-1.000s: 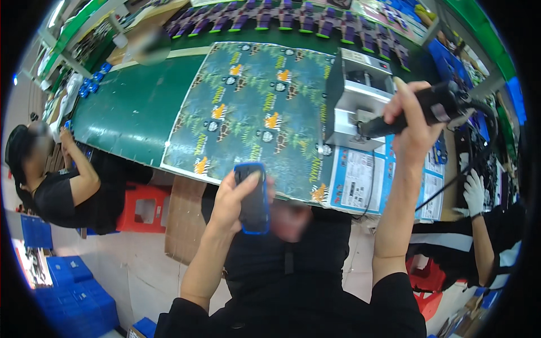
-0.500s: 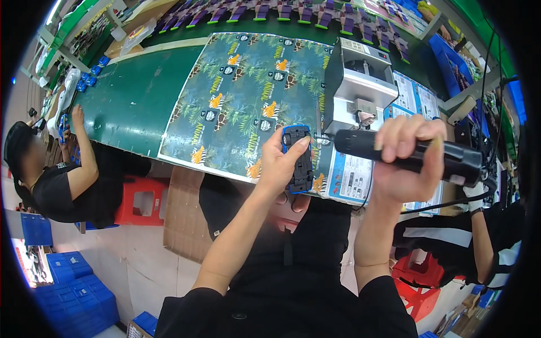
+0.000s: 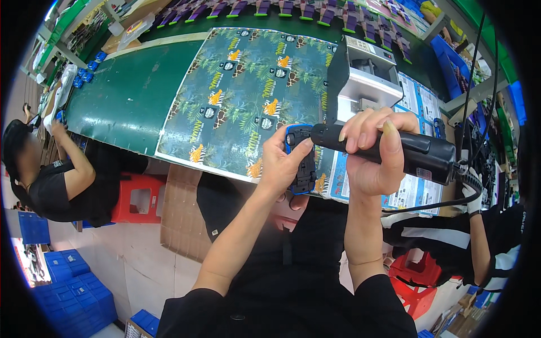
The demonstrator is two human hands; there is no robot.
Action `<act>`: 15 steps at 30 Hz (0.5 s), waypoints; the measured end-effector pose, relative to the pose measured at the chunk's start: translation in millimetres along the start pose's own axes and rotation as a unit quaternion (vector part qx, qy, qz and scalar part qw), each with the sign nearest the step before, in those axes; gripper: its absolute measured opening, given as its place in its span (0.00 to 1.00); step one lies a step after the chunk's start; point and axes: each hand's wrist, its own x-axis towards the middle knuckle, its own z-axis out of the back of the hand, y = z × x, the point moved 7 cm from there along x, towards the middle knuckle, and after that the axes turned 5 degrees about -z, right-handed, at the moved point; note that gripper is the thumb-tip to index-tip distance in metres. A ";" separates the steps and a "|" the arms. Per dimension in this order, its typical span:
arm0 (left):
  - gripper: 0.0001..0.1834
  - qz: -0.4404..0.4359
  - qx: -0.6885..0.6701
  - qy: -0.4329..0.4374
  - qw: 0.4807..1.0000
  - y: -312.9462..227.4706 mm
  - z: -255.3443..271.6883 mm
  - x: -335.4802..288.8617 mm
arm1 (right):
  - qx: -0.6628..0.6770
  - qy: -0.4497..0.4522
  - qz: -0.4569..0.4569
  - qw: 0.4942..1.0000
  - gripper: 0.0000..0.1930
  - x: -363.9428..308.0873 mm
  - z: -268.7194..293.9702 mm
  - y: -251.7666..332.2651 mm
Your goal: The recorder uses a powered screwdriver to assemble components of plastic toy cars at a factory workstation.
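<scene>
The toy car (image 3: pixel 300 159), blue with a black underside, sits just right of the frame's centre, held upright so its long axis runs top to bottom. The left hand (image 3: pixel 284 163) wraps it from the left, fingers curled round the back and thumb pressed along the near edge, a firm grasp. The black underside faces right, toward the tool.

The screwdriver (image 3: pixel 394 151), a black powered one, lies nearly level, its long axis running from the right of the frame to the left and crossing the car's at about a right angle. Its tip meets the car's upper part; whether it sits in a screw I cannot tell. The right hand (image 3: pixel 373 152) is clenched over the barrel from above, fingers draped across the front. A black cable (image 3: pixel 445 205) leaves its rear end and loops down to the right. So the car lies directly left of the right hand, touching the tool tip, and the left hand already holds it.

Behind both hands lies a jungle-print mat (image 3: pixel 242 96) on a green table (image 3: pixel 129 101). A grey machine (image 3: pixel 366 76) stands at upper right. A red stool (image 3: pixel 141 197) is at left centre, beside a seated person (image 3: pixel 62 180) in black. Another person (image 3: pixel 479 248) works at the lower right.
</scene>
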 end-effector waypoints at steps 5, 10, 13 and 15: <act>0.14 -0.013 0.035 -0.006 0.999 -7.1 -0.4 -1.5 | -0.057 0.027 -0.017 0.998 0.06 2.8 -10.5 1.2; 0.13 -0.044 0.067 0.003 0.997 -5.7 -0.9 -2.0 | -0.084 0.052 -0.035 0.995 0.07 4.8 -10.2 -14.7; 0.13 -0.039 0.063 0.003 0.997 -2.3 0.6 -3.0 | -0.066 0.066 -0.045 0.995 0.08 4.5 -12.1 -16.1; 0.13 -0.050 0.059 0.004 0.997 -3.5 2.2 -2.7 | -0.049 0.068 -0.051 0.995 0.08 2.1 -11.5 -18.3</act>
